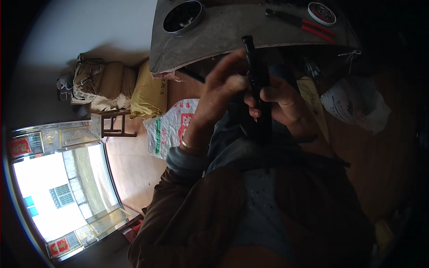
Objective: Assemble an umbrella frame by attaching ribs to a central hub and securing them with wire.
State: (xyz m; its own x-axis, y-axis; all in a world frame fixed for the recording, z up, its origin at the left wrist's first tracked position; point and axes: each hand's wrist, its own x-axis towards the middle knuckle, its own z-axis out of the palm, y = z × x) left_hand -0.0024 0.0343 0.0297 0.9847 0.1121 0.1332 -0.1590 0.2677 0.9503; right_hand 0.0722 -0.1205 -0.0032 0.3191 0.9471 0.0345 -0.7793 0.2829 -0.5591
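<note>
A slim black rod (pixel 253 67) with a wider knobbed end stands nearly upright in front of my body; its exact kind is unclear. My right hand (pixel 283 103) is closed round its lower part, thumb in front, with fingertips showing on the left side. From the left, my left hand (pixel 220 85) closes thumb and bent fingers against the rod higher up, slightly blurred. A bracelet (pixel 190 145) circles my left wrist. The rod's lower end is lost in the dark before my clothes.
Beyond my hands is a grey table (pixel 232 27). On it lie a round tin (pixel 182 17) of black pieces, red-handled pliers (pixel 308 27) and a round dish (pixel 321 13) of small parts. Sacks (pixel 149 91), a wooden stool (pixel 117 123) and plastic bags (pixel 357 105) are on the floor.
</note>
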